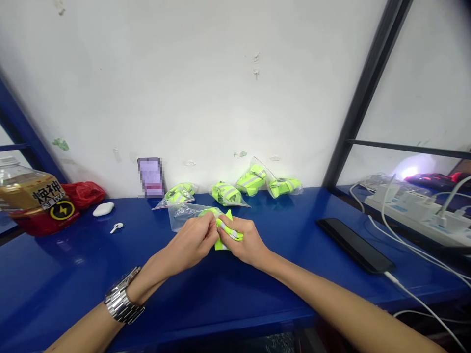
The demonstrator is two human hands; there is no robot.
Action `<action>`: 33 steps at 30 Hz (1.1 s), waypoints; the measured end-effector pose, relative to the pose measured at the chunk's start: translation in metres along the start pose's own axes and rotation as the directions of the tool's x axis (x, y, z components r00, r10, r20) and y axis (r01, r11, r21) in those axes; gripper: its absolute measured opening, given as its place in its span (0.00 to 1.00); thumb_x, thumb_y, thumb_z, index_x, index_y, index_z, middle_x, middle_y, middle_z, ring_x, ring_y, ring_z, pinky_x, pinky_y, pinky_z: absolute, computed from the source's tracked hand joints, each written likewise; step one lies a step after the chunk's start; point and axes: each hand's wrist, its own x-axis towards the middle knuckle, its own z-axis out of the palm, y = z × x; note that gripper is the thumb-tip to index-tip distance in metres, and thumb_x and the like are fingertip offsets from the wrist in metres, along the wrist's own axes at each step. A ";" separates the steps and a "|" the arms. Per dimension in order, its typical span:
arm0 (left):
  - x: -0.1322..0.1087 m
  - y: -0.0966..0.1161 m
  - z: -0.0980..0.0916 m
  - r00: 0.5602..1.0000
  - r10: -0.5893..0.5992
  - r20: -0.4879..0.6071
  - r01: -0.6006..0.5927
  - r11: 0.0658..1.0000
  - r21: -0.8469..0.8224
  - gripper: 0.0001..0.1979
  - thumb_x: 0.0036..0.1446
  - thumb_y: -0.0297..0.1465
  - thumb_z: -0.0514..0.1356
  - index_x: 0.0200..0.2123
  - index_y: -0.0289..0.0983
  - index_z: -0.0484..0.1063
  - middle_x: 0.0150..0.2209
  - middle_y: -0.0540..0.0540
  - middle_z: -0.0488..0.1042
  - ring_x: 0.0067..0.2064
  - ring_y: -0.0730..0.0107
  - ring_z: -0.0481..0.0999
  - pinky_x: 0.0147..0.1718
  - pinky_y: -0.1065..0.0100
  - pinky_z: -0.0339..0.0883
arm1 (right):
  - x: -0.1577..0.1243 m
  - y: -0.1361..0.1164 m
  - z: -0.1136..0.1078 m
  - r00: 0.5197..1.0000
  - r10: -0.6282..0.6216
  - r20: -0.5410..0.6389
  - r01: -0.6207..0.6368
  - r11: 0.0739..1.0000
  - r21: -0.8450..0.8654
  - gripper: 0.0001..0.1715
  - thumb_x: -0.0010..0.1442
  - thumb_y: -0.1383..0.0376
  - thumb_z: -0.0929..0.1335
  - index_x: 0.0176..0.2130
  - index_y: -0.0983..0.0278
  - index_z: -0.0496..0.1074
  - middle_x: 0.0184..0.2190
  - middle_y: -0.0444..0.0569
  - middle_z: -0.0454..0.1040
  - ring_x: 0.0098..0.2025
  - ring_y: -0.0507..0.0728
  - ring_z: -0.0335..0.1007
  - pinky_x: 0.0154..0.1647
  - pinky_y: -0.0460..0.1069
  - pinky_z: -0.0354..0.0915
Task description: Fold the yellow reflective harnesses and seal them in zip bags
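Observation:
A crumpled piece of neon yellow fabric with silver reflective stripes (223, 243) is between my hands, above the middle of the blue table. My right hand (248, 241) is closed around its folds, thumb on top. Fingers curled in, my left hand (196, 239) pinches at the fabric's left side; its fingertips are partly hidden. Just behind my left hand lies a clear plastic bag (178, 216), and some neon fabric shows at its right end. Whether this bag and the held piece are joined, I cannot tell.
Several bagged neon bundles (226, 192) lie along the wall. A propped phone (151, 177), white earbud case (103, 209), loose earbud (117, 227), red plastic bag (84, 194) and large bottle (33, 196) stand left. Right are a charging phone (355, 245), cables and power strip (415, 215).

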 end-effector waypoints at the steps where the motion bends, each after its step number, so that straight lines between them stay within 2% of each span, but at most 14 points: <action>1: 0.000 -0.001 0.001 1.000 0.002 0.000 -0.002 1.000 0.007 0.11 0.62 0.32 0.46 0.26 0.40 0.54 0.20 0.55 0.60 0.21 0.74 0.56 0.22 0.69 0.49 | 0.000 0.001 0.001 1.000 -0.004 -0.006 0.004 1.000 -0.006 0.17 0.63 0.60 0.64 0.43 0.67 0.77 0.28 0.48 0.71 0.29 0.53 0.64 0.31 0.48 0.62; 5: 0.002 -0.002 0.001 1.000 -0.016 -0.009 0.017 0.993 0.116 0.09 0.61 0.31 0.46 0.27 0.40 0.53 0.22 0.53 0.63 0.22 0.71 0.61 0.23 0.69 0.50 | 0.003 0.003 0.004 0.999 0.016 -0.047 -0.017 1.000 -0.011 0.17 0.61 0.60 0.66 0.44 0.67 0.77 0.31 0.50 0.74 0.30 0.55 0.68 0.33 0.49 0.64; 9: 0.001 0.004 0.000 0.991 -0.120 -0.058 0.132 0.945 0.299 0.05 0.57 0.30 0.49 0.28 0.40 0.56 0.23 0.50 0.67 0.23 0.67 0.67 0.23 0.68 0.48 | 0.003 0.004 0.007 0.996 0.045 -0.071 -0.046 0.999 -0.013 0.17 0.59 0.62 0.67 0.47 0.65 0.76 0.35 0.51 0.77 0.33 0.56 0.71 0.37 0.50 0.67; 11: 0.000 0.006 -0.001 0.985 -0.160 -0.057 0.170 0.923 0.346 0.05 0.56 0.31 0.51 0.28 0.40 0.57 0.23 0.49 0.68 0.23 0.65 0.68 0.22 0.68 0.47 | 0.003 0.004 0.008 0.996 0.053 -0.078 -0.054 0.998 -0.017 0.18 0.59 0.62 0.67 0.48 0.64 0.75 0.36 0.50 0.77 0.34 0.56 0.71 0.37 0.50 0.68; 14: 0.000 0.006 -0.002 0.986 -0.164 -0.036 0.166 0.914 0.371 0.04 0.56 0.31 0.51 0.29 0.40 0.58 0.23 0.48 0.70 0.24 0.63 0.70 0.22 0.68 0.48 | 0.003 0.003 0.007 0.996 0.051 -0.077 -0.052 0.998 -0.018 0.19 0.58 0.63 0.67 0.48 0.63 0.75 0.36 0.50 0.76 0.34 0.56 0.71 0.37 0.50 0.68; 20: 0.002 -0.008 0.000 0.996 -0.085 0.013 0.079 0.959 0.272 0.07 0.59 0.30 0.47 0.28 0.40 0.57 0.21 0.50 0.66 0.23 0.66 0.68 0.23 0.68 0.48 | 0.003 0.002 0.007 0.998 0.038 -0.055 -0.039 0.999 -0.017 0.19 0.56 0.65 0.67 0.48 0.64 0.76 0.32 0.49 0.73 0.31 0.54 0.68 0.34 0.48 0.65; 26: 0.004 -0.008 0.007 0.994 -0.043 -0.097 0.045 0.999 0.012 0.13 0.59 0.29 0.47 0.21 0.39 0.53 0.17 0.55 0.57 0.20 0.74 0.57 0.23 0.70 0.50 | 0.002 0.007 0.006 0.999 -0.034 -0.024 0.032 0.998 -0.061 0.15 0.59 0.64 0.65 0.44 0.65 0.76 0.27 0.46 0.67 0.27 0.52 0.63 0.29 0.46 0.61; 29: 0.002 -0.003 0.008 0.990 -0.026 -0.139 0.026 1.000 -0.005 0.13 0.59 0.29 0.46 0.21 0.39 0.52 0.17 0.55 0.56 0.20 0.75 0.55 0.22 0.71 0.49 | 0.002 0.008 0.005 0.995 -0.100 -0.014 0.098 0.989 -0.114 0.16 0.60 0.64 0.65 0.45 0.67 0.75 0.28 0.48 0.66 0.27 0.52 0.62 0.29 0.47 0.61; 33: -0.001 0.000 0.010 0.974 0.055 -0.218 -0.041 0.997 0.072 0.13 0.57 0.27 0.47 0.20 0.39 0.52 0.16 0.56 0.54 0.18 0.77 0.53 0.20 0.72 0.48 | 0.002 0.008 0.004 0.989 -0.148 0.007 0.147 0.977 -0.153 0.17 0.60 0.63 0.65 0.46 0.69 0.74 0.28 0.48 0.64 0.26 0.53 0.61 0.28 0.47 0.60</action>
